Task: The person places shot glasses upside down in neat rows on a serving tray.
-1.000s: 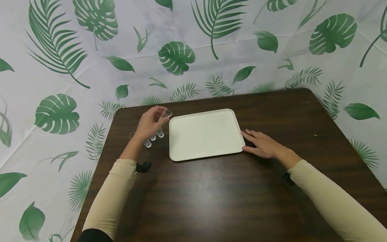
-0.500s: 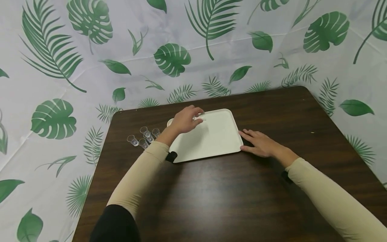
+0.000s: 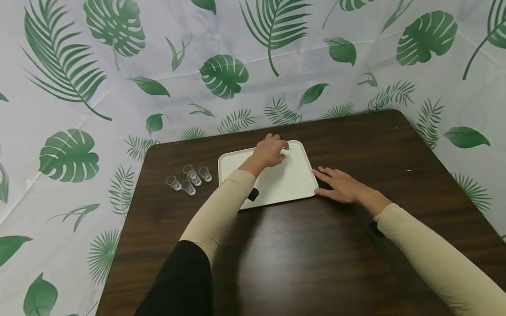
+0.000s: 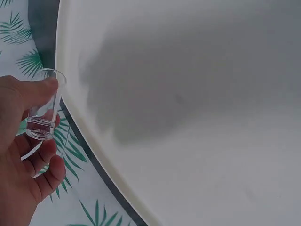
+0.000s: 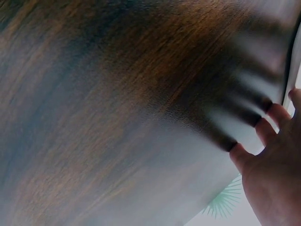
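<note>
My left hand [image 3: 270, 151] pinches a small clear shot glass [image 4: 43, 123] between thumb and fingers, above the far part of the white tray [image 3: 290, 182]. In the left wrist view the glass is upright with its thick base downward, and the hand's shadow falls on the tray. The right hand [image 3: 343, 186] lies spread on the table at the tray's right edge, thumb and fingertips touching or close to the rim. In the right wrist view its fingertips [image 5: 238, 149] rest on the dark wood.
Several more clear shot glasses [image 3: 188, 188] stand in a cluster on the brown wooden table [image 3: 292, 259], left of the tray. A white cloth with green leaves [image 3: 225, 77] hangs behind the table's far edge.
My left hand has carried the shot glass from beside the cluster, rightward over the tray toward its far right part. The right hand has stayed at the tray's right edge.
</note>
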`<state>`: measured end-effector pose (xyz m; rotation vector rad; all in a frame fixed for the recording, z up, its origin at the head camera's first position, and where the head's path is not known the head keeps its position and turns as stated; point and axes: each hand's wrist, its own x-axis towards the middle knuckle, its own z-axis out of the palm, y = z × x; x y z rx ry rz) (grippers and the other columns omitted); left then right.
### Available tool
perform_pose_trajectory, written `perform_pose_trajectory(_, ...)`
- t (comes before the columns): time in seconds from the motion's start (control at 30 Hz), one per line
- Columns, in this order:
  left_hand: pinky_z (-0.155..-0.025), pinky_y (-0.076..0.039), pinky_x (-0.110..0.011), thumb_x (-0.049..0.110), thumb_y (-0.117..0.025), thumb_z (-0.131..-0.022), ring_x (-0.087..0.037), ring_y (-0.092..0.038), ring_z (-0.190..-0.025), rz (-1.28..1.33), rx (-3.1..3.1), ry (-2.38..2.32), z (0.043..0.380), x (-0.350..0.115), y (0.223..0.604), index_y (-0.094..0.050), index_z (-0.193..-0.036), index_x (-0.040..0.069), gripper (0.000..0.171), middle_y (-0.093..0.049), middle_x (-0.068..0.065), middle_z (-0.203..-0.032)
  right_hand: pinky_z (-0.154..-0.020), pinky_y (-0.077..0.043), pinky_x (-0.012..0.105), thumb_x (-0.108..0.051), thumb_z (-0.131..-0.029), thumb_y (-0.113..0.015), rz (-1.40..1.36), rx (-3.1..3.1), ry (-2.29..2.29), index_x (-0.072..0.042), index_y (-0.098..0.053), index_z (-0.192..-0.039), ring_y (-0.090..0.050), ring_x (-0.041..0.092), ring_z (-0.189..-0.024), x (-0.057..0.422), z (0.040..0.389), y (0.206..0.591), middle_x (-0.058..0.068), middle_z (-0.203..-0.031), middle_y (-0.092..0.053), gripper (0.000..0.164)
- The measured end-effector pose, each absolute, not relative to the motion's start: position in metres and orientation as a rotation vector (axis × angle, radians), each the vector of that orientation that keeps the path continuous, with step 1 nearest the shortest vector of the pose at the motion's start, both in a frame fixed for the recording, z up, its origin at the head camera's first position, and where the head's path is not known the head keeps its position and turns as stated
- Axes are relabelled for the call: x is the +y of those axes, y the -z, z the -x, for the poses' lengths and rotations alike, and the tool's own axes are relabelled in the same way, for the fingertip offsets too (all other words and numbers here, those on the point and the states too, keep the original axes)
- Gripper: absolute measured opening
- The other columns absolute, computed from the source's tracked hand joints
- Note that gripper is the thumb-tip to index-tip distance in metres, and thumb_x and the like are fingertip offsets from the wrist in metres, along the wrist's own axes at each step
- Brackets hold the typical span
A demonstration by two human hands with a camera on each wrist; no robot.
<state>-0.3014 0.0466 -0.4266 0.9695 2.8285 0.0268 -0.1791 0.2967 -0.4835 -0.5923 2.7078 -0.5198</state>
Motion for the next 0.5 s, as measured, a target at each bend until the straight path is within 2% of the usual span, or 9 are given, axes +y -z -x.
perform_pose_trajectory(0.17,-0.082,-0.049,-0.035,0.023,-0.061,-0.096,-0.021,-0.046,-0.112,-0.979,2.834,0.086,0.308,0.066,0.429,-0.058,-0.131,0.025,0.035,-0.057,0.001,-0.124,-0.110,-0.015,0.064,-0.058,-0.099,-0.044,0.581,2.704,0.519,-0.012,-0.018,-0.158,-0.018,0.049,-0.141,0.298,0.180,0.484,0.022,-0.159,-0.018,0.079)
perform_pose_trajectory(0.3,-0.079,-0.048,-0.034,0.021,-0.061,-0.096,-0.020,-0.046,-0.108,-0.986,2.845,0.145,0.312,0.077,0.431,-0.054,-0.124,0.023,0.029,-0.058,0.002,-0.120,-0.110,-0.014,0.065,-0.058,-0.098,-0.044,0.571,2.697,0.529,-0.013,-0.017,-0.158,-0.017,0.049,-0.141,0.299,0.180,0.484,0.022,-0.159,-0.017,0.080)
perform_pose_trajectory(0.5,-0.079,-0.049,-0.033,0.021,-0.060,-0.097,-0.019,-0.043,-0.108,-1.006,2.812,0.246,0.314,0.087,0.431,-0.059,-0.119,0.024,0.022,-0.057,0.003,-0.120,-0.110,-0.013,0.065,-0.059,-0.098,-0.044,0.569,2.695,0.544,-0.013,-0.018,-0.158,-0.016,0.050,-0.141,0.300,0.179,0.485,0.022,-0.159,-0.017,0.080)
